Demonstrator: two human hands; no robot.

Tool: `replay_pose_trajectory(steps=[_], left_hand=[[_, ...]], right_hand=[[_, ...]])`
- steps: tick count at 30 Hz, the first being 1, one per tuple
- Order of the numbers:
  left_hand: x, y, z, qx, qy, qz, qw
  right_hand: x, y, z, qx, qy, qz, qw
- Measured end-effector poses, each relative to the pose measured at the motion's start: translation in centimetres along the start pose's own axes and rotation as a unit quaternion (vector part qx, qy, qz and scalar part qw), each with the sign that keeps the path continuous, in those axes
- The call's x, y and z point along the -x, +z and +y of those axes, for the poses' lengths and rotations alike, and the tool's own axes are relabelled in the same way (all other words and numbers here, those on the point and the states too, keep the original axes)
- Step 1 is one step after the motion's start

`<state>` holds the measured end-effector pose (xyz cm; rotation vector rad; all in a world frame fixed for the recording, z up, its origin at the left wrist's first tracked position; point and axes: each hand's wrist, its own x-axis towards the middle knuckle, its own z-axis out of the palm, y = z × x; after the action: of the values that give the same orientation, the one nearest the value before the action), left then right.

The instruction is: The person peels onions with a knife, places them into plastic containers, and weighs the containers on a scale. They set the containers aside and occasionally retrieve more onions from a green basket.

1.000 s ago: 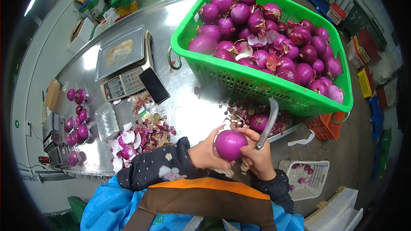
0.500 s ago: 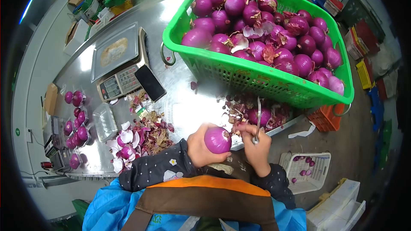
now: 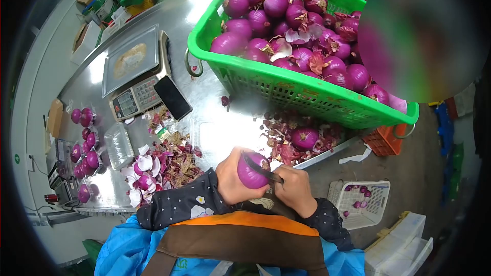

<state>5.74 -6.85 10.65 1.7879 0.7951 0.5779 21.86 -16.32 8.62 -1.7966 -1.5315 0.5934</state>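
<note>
My left hand (image 3: 228,180) is wrapped round a peeled purple onion (image 3: 247,177), held above the table's front edge. The fist of my right hand (image 3: 295,192) closes on the dark handle of a small curved knife (image 3: 255,167). Its blade lies across the upper face of the onion, by the pale root end. Just beyond my hands, another purple onion (image 3: 305,138) rests among loose dry skins. Left of them lies a pile of skins and root trimmings (image 3: 179,159).
A green crate (image 3: 286,92) heaped with onions stands on the metal table (image 3: 212,115). To the left are a scale (image 3: 137,99), a black phone (image 3: 173,97), a clear tray (image 3: 119,146) and packed onions (image 3: 87,161). A white basket (image 3: 376,209) sits below right. A blurred patch covers the upper right.
My right hand has brought the knife from upright beside the onion to lying across it. My left hand still holds the onion. The view has shifted slightly.
</note>
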Motion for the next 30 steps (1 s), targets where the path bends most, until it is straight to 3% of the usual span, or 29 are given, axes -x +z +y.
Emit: replay_pose_trajectory(steps=[5,7,9,10,11,12,15,16,17,19,20,22,24,25,27,28,29,30], left_hand=[[0.4,-0.6,1.0,0.036,0.017,-0.017,0.999],[0.2,-0.9,0.5,0.056,0.024,-0.023,0.998],[0.0,-1.3,-1.5,0.212,-0.002,-0.099,0.972],[-0.3,-2.0,-2.3,0.189,-0.016,-0.112,0.975],[-0.3,-2.6,-3.0,0.304,-0.112,-0.099,0.941],[-0.4,-3.4,-4.3,0.218,-0.118,-0.065,0.967],[-2.1,-6.6,-8.8,0.002,-0.114,0.026,0.993],[-2.4,-7.5,-10.1,-0.197,-0.08,0.1,0.972],[-3.1,-8.6,-11.8,-0.297,0.026,0.122,0.947],[-3.1,-8.7,-13.7,-0.423,-0.002,0.148,0.894],[-3.0,-8.7,-14.5,-0.421,0.002,0.146,0.895],[-3.1,-8.9,-16.3,-0.52,-0.024,0.108,0.847],[-3.3,-9.1,-16.2,-0.482,-0.154,0.074,0.859],[-2.9,-9.4,-17.8,-0.507,-0.107,0.085,0.851],[-2.9,-9.7,-16.8,-0.491,-0.164,0.052,0.854],[-2.2,-9.7,-18.7,-0.475,-0.123,0.102,0.865],[-2.5,-9.7,-17.9,-0.461,-0.151,0.103,0.869],[-2.5,-9.8,-17.8,-0.459,-0.116,0.131,0.871]], right_hand=[[1.4,0.3,2.9,0.036,0.018,0.001,0.999],[1.8,-0.3,3.5,-0.081,0.111,0.095,0.986],[2.1,-0.5,3.4,-0.155,0.13,0.151,0.968],[1.9,-0.5,4.1,-0.136,0.16,0.134,0.968],[1.9,-0.4,5.2,-0.117,0.189,0.117,0.968],[2.3,-0.2,6.0,-0.05,0.187,0.099,0.976],[3.8,0.0,6.5,-0.14,0.232,0.07,0.96],[4.2,0.2,6.8,-0.142,0.229,0.069,0.961],[4.6,0.3,7.1,-0.129,0.233,0.05,0.963],[4.9,0.9,7.4,-0.118,0.239,0.036,0.963],[5.1,1.2,7.6,-0.123,0.221,0.016,0.967],[4.9,1.1,7.4,-0.125,0.192,-0.014,0.973],[4.0,0.4,6.5,-0.188,0.171,-0.011,0.967],[3.3,-0.6,5.5,-0.218,0.17,-0.011,0.961],[1.7,-2.7,3.9,-0.28,0.141,0.054,0.948],[0.5,-4.5,2.3,-0.356,0.204,0.081,0.908],[-0.4,-6.1,2.0,-0.348,0.203,0.101,0.91],[-1.2,-7.5,1.7,-0.421,0.183,0.131,0.878]])
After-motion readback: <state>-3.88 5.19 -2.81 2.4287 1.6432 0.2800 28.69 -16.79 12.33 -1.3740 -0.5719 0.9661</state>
